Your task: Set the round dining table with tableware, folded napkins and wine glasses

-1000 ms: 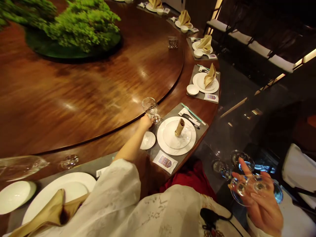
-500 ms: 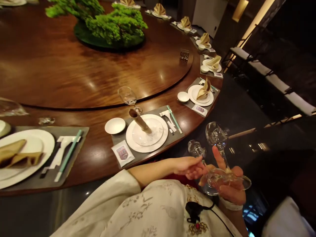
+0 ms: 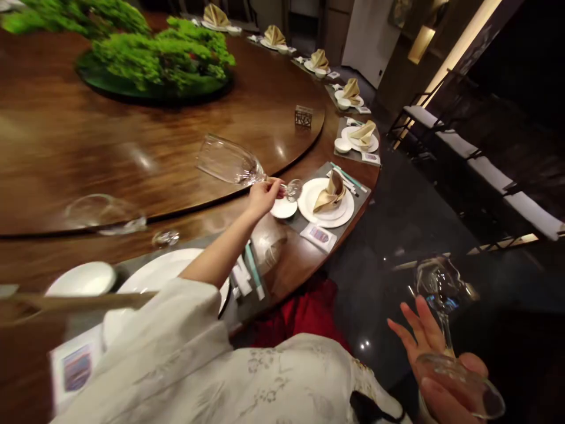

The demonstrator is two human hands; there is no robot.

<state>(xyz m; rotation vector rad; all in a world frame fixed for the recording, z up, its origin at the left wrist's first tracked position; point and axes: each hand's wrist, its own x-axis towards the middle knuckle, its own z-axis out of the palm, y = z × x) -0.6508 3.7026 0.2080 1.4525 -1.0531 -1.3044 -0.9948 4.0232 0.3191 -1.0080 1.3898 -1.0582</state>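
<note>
My left hand (image 3: 263,197) reaches out over the round wooden table (image 3: 304,262), fingers and thumb pinched around the lower part of a clear wine glass (image 3: 227,160). The bowl of this glass shows above the edge of the turntable (image 3: 185,135), and its foot shows on the other side of my fingers, beside a small white dish (image 3: 283,208). I cannot tell whether the foot touches the table.

My right hand (image 3: 426,348) is out to my right, well apart from the table and over the dark floor (image 3: 371,282). It holds a second wine glass (image 3: 438,281) by the stem, with the foot nearest me and the bowl pointing away; several fingers are spread.

Just past my left hand is a place setting: a white plate (image 3: 308,203) bearing a folded gold napkin (image 3: 329,195), with a printed packet (image 3: 318,237) at its near side. Under my left forearm lies a larger white plate (image 3: 145,274), partly hidden by my sleeve (image 3: 185,318), with teal-ended chopsticks (image 3: 253,271) to its right and a white bowl (image 3: 82,279) to its left. Another wine glass (image 3: 103,211) stands beyond that bowl. A green bonsai arrangement (image 3: 163,59) sits on the turntable, and chairs with white cushions (image 3: 494,175) line the right side.
</note>
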